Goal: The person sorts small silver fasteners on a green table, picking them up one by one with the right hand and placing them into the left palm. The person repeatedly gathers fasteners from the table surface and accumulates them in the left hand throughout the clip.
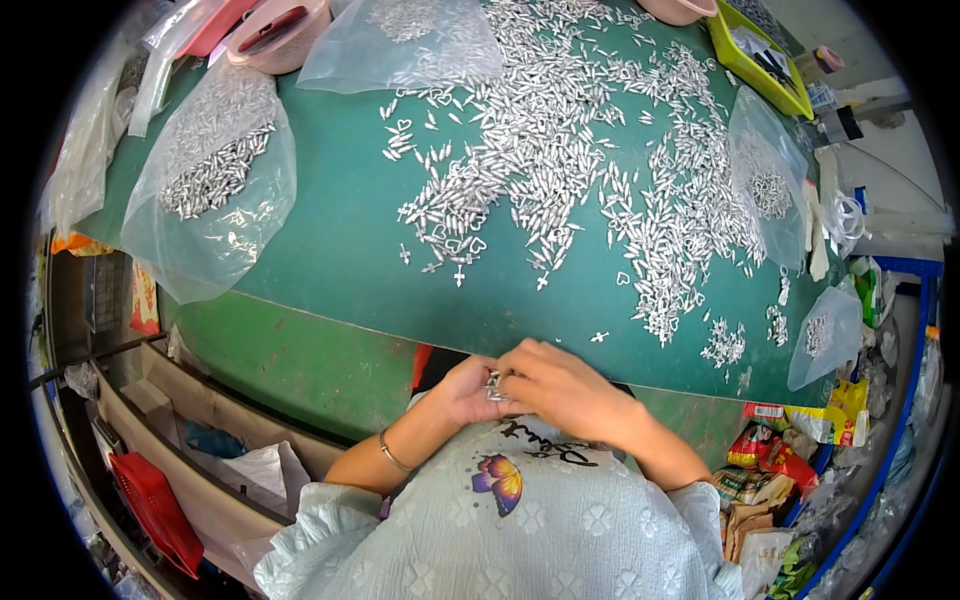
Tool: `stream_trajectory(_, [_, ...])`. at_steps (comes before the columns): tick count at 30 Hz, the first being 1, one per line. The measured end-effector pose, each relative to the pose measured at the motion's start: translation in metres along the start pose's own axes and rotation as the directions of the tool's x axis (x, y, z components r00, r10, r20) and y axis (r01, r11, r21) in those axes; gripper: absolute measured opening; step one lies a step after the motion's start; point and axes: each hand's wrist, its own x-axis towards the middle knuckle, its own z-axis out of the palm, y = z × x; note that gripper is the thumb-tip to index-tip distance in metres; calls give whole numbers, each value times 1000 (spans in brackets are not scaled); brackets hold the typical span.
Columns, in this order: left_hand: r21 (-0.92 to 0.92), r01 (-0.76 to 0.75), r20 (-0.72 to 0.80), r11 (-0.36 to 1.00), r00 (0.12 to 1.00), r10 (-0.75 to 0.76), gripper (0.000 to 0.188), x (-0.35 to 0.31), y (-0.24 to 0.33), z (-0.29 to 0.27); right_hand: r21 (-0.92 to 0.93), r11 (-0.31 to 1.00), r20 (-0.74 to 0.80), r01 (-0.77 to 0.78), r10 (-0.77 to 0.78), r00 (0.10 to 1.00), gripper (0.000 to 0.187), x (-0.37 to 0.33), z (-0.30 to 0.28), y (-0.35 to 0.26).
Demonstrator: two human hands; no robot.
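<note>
Across the green bench [350,200], a broad silver heap [545,130] fills the centre and right, leaving a green strip along the near edge and a wider stretch beside the large clear bag [225,235] at left. That bag holds silver pieces, as does the small clear bag [825,340] at the right edge. Far right stands a yellow-green tray [750,78] of mixed items; far left, a pink bowl [265,60] with a dark red object. Just off the near edge, the left hand [468,390] cups a few small silver pieces [494,385]; the right hand [548,380] curls over them, its exact grip hidden.
</note>
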Motion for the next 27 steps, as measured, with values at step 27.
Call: stream_trajectory(27, [134,99,-168,986,983,-75,33,9,1,10,-93,911,-385,-402,339,858,13,0,-30,19])
